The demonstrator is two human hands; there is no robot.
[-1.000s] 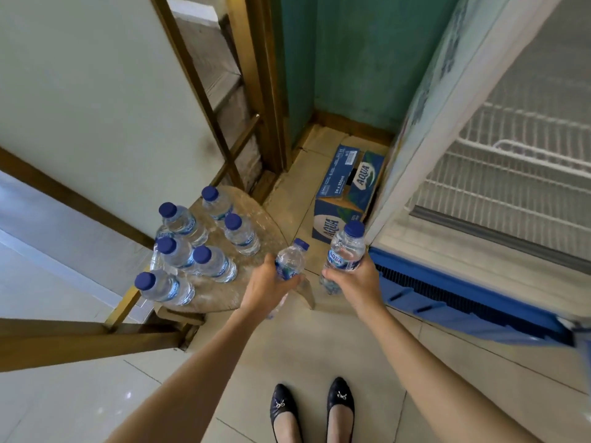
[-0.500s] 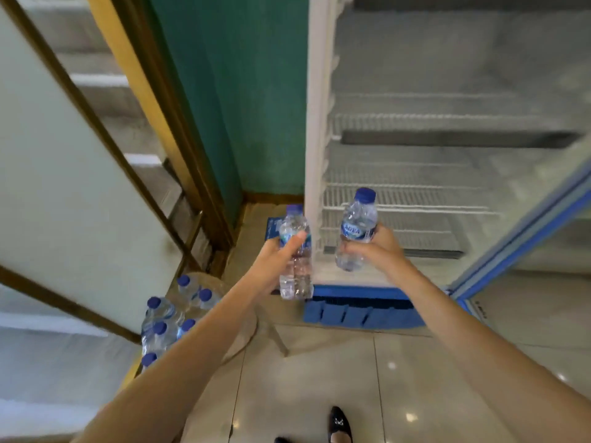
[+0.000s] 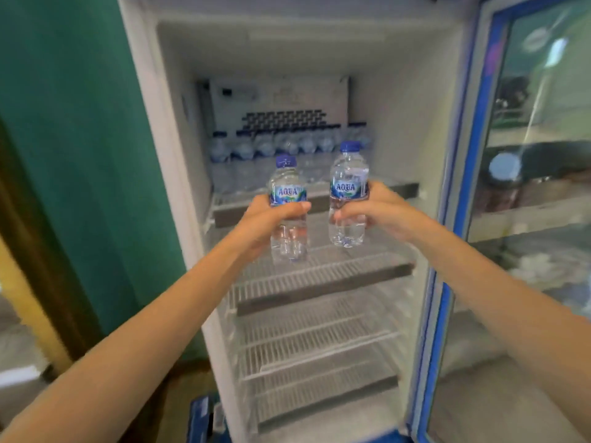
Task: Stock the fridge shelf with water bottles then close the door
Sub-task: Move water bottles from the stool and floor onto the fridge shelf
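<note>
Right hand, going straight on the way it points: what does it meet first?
The right hand would probably meet the top shelf's front rail first, since its bottle hangs low; depth is unclear.

**Both arms out, a bottle gripped in each hand**

The left arm (image 3: 144, 330) comes in from the lower left corner of the view and runs up and to the right, bare and almost straight. The left hand (image 3: 267, 220) grips the left bottle (image 3: 287, 183) round its middle, thumb laid across the front just under the label, the fingers hidden behind.

The right arm (image 3: 495, 298) reaches in from the right edge, angled up and to the left. The right hand (image 3: 382, 212) holds the right bottle (image 3: 348, 171) at mid-height, thumb across the front and fingers curled round the far side.

Both bottles stand upright, the right one a little higher. The hands are near each other and do not touch.
</note>
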